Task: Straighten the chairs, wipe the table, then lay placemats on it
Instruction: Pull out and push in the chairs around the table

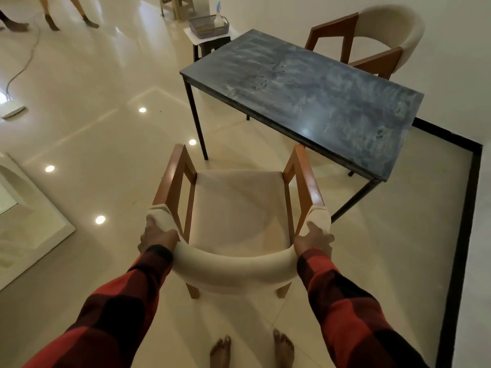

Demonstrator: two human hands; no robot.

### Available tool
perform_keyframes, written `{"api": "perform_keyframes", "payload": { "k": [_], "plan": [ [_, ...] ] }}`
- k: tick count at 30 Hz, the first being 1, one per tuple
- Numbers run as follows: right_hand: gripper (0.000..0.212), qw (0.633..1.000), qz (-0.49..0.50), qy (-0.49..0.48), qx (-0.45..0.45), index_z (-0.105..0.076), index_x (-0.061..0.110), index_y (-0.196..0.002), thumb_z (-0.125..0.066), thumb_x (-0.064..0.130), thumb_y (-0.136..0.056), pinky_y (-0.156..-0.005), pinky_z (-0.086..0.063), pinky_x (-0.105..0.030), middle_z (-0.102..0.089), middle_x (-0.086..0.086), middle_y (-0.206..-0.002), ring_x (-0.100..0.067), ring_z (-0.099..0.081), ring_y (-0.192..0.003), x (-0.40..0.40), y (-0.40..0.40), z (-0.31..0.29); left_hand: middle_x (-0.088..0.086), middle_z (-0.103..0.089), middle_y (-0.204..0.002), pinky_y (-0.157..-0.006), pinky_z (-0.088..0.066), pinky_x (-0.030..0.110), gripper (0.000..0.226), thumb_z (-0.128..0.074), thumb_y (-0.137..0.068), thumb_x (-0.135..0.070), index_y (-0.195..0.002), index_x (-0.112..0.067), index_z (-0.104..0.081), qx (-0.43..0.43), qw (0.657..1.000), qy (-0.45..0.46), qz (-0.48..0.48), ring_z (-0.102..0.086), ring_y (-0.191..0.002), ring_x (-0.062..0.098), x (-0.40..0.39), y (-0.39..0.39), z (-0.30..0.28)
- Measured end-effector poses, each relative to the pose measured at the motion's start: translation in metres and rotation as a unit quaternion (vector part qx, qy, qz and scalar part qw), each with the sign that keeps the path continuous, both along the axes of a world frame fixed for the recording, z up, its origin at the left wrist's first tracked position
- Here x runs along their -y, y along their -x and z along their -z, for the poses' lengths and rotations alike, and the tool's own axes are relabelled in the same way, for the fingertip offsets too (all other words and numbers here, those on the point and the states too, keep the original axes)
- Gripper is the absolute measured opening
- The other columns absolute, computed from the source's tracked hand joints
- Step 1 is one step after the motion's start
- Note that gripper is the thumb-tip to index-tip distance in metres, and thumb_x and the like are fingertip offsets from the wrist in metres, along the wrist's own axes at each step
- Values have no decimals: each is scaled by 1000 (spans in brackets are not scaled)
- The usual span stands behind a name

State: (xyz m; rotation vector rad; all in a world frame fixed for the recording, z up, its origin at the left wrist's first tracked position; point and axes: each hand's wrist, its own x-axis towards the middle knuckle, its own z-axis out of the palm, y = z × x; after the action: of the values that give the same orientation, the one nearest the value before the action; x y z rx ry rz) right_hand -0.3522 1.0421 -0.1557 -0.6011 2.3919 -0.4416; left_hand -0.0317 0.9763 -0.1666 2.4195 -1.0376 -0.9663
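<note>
A wooden armchair (236, 208) with a cream seat and a curved cream backrest stands right in front of me, facing the dark table (305, 86). My left hand (156, 236) grips the left end of the backrest. My right hand (313, 239) grips the right end. The chair's front right arm sits close to the table's near edge, and the chair is offset toward the table's left corner. A second matching chair (382, 35) stands at the table's far side, turned at an angle. The grey tabletop looks smeared and dusty.
A small white side table (210, 38) beyond the dark table carries a grey basket (208, 26) with a spray bottle. A cable (21, 70) and a flat white object lie on the glossy floor at left. Other people's feet show at top left. A black floor border runs at right.
</note>
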Motion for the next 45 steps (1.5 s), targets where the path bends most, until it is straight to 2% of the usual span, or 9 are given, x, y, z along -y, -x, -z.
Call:
{"api": "perform_keyframes", "payload": {
  "k": [2, 11, 15, 20, 24, 31, 36, 39, 45],
  "plan": [
    [53, 1000, 10, 1, -1, -47, 29, -143, -60, 18, -92, -98, -49, -47, -37, -17, -138, -39, -54, -111, 6, -12, 1, 17, -63, -116, -98, -50, 56, 65, -65, -79, -16, -140, -21, -43, 11, 1000, -2, 12, -60, -108, 41, 20, -8, -1],
    [54, 999, 44, -5, -14, -47, 30, -142, -61, 19, -90, -95, -50, -48, -36, -16, -135, -40, -55, -110, 36, -39, 5, 14, -64, -114, -93, -51, 54, 65, -62, -80, -22, -141, -25, -42, 21, 998, 17, 54, -62, -104, 39, 75, -23, -1],
    [54, 999, 41, -9, -12, -46, 31, -143, -59, 20, -91, -97, -49, -49, -35, -16, -137, -40, -54, -111, 41, -43, 2, 10, -61, -108, -93, -51, 56, 71, -62, -79, -25, -144, -34, -33, 8, 998, 15, 63, -61, -101, 40, 72, -27, -3],
    [53, 999, 49, -2, 15, -47, 35, -142, -59, 23, -91, -99, -50, -49, -34, -14, -139, -38, -53, -113, 41, -41, -4, 12, -58, -118, -95, -50, 61, 80, -70, -77, -29, -144, -32, -26, -65, 997, 35, 17, -59, -106, 40, 61, -27, -5],
    [50, 997, 49, -2, 52, -53, 33, -139, -63, 27, -90, -102, -48, -48, -36, -14, -139, -38, -52, -116, 44, -31, -9, 14, -46, -116, -85, -56, 62, 104, -83, -73, -29, -148, -37, -11, -160, 985, -39, -44, -56, -102, 44, 41, -22, 0],
    [42, 997, 72, 18, 23, -60, 28, -133, -63, 31, -91, -100, -48, -46, -47, -16, -133, -37, -55, -113, 42, -37, -12, 26, -52, -124, -72, -60, 62, 74, -74, -83, -22, -138, -25, -24, -125, 990, -62, -5, -58, -101, 51, 50, -27, 4],
    [35, 993, 115, 13, 25, -62, 22, -131, -57, 25, -96, -99, -47, -40, -58, -13, -130, -34, -58, -115, 47, -47, -14, 20, -53, -107, -79, -59, 60, 67, -72, -83, -24, -132, -20, -27, -102, 992, -67, 44, -59, -96, 47, 66, -43, 10],
    [33, 991, 132, 12, 33, -64, 22, -129, -57, 21, -97, -99, -46, -38, -61, -12, -129, -33, -59, -114, 49, -65, -14, 19, -54, -107, -83, -57, 61, 66, -73, -81, -26, -129, -23, -27, -96, 990, -76, 67, -59, -96, 46, 87, -59, 9],
    [34, 988, 151, 13, 18, -64, 21, -130, -56, 20, -97, -101, -46, -39, -63, -13, -128, -34, -60, -113, 55, -104, -16, 18, -54, -107, -74, -61, 58, 70, -73, -83, -26, -136, -20, -27, -82, 984, -90, 132, -60, -96, 45, 134, -79, -1]
  ]
}}
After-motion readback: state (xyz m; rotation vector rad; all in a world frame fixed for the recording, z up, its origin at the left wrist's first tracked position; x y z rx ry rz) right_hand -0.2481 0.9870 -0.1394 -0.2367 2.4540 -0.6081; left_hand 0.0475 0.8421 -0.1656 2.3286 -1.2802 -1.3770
